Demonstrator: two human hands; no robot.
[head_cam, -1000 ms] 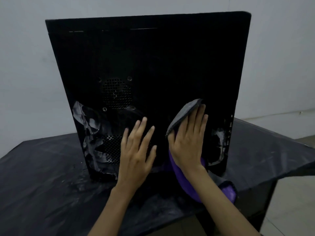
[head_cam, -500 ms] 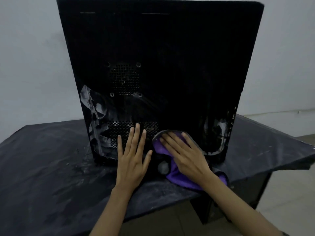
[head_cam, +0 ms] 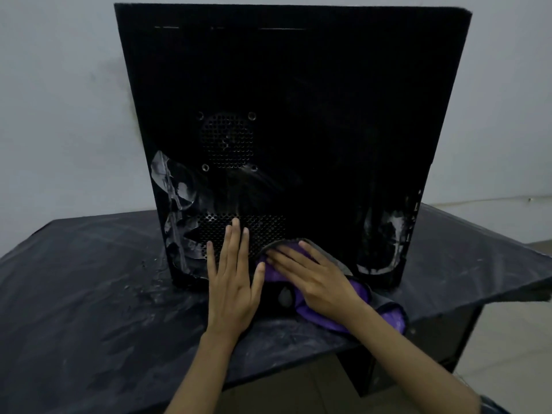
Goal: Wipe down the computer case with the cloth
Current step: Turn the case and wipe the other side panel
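Note:
A tall black computer case (head_cam: 313, 100) stands upright on the table, its perforated side panel facing me, with torn shiny film at its lower left and lower right. My left hand (head_cam: 233, 276) lies flat, fingers together, against the lower mesh vents of the panel. My right hand (head_cam: 313, 279) presses a purple and grey cloth (head_cam: 388, 316) against the bottom of the panel, just right of my left hand. Part of the cloth trails down onto the table by my right wrist.
The table (head_cam: 89, 294) is covered in a dark, scuffed sheet with pale streaks and small debris near the case's lower left corner. Its near edge runs under my forearms, its right corner (head_cam: 537, 282) juts out. A pale wall stands behind the case.
My right hand has slid the cloth from mid-height down to the bottom of the panel and leftward. My left hand has shifted slightly lower on the mesh vents.

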